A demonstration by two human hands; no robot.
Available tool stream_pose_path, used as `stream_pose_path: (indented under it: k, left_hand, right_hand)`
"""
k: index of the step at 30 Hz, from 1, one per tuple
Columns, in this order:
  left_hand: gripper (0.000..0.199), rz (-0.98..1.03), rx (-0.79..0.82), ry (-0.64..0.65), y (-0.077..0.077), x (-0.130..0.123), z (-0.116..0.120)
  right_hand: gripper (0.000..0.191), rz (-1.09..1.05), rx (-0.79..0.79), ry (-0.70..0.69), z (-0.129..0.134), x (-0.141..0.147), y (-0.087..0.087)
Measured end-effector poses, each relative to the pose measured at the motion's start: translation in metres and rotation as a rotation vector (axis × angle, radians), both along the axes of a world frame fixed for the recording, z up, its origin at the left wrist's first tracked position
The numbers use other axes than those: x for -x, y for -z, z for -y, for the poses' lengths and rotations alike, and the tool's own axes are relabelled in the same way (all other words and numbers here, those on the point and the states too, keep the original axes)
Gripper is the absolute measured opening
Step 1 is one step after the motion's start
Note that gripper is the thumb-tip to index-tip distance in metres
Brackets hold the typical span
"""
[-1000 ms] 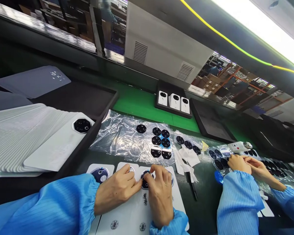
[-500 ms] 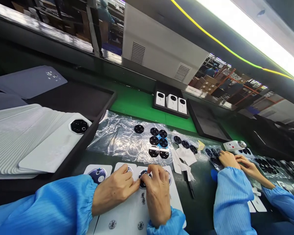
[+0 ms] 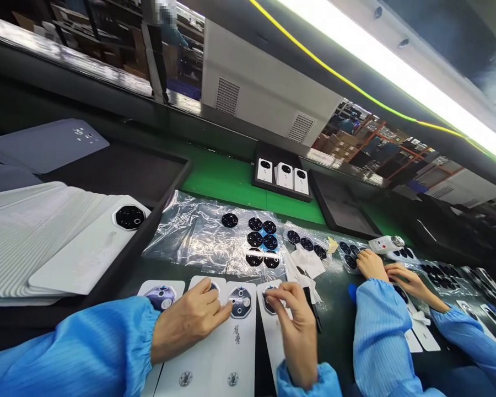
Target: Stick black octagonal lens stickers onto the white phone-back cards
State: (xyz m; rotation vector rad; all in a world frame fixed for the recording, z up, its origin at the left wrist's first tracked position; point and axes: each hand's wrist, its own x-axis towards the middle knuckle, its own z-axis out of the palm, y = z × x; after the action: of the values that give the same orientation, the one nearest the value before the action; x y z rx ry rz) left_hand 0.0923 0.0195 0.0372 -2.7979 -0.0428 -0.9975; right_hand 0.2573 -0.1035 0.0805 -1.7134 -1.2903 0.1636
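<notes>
Several white phone back panels (image 3: 243, 358) lie side by side before me, each with a glossy round camera cover (image 3: 240, 302) near its top. My left hand (image 3: 190, 317) rests over the second panel, fingers bent and thumb apart, with the thumb tip at the third panel's cover. It partly hides the second panel's cover. At the fourth panel (image 3: 268, 322), which is set slightly apart and angled, my right hand (image 3: 295, 325) is closed in a pinch at the cover. What lies between those fingertips is hidden.
Black camera covers (image 3: 255, 240) lie on clear plastic film (image 3: 206, 242). To the left, a dark tray (image 3: 165, 201) holds fanned white panels (image 3: 78, 251). Another person's hands (image 3: 372, 266) work at the right. White paper pieces (image 3: 308, 262) and a black pen-like tool (image 3: 317, 317) lie between us.
My right hand has moved right from the third panel's cover to the fourth's. A gap now shows between those panels. My left hand has stayed nearly in place.
</notes>
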Motion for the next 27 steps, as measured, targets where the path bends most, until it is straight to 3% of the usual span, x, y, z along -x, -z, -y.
stream_pose_path:
  k: [3,7,12,16,20,23,27]
  left_hand:
    - [0.034,-0.006,-0.004,0.012,-0.003,0.001,-0.001]
    - [0.027,-0.088,0.012,-0.029,-0.013,0.005,0.004]
    - [0.014,-0.286,-0.031,-0.139,-0.027,-0.001,0.031]
    - [0.009,-0.388,0.007,-0.124,-0.03,-0.024,0.056]
    - [0.034,-0.48,0.087,-0.102,-0.026,-0.047,0.068]
    - [0.044,-0.582,0.151,-0.093,-0.021,-0.056,0.071]
    - [0.04,-0.607,0.198,-0.079,-0.014,-0.058,0.069]
  right_hand:
    - [0.015,-0.292,0.051,0.022,0.034,-0.017,-0.005]
    - [0.029,-0.511,0.044,0.013,0.072,-0.029,0.0]
    - [0.027,-0.703,-0.081,0.224,0.08,-0.017,-0.002]
    - [0.031,-0.554,-0.022,0.186,0.075,-0.018,-0.003]
    - [0.03,-0.302,0.064,0.072,0.077,-0.039,0.008]
    - [0.032,-0.075,0.121,0.206,0.082,-0.045,0.026]
    - [0.038,0.262,0.057,0.425,0.088,-0.026,0.053]
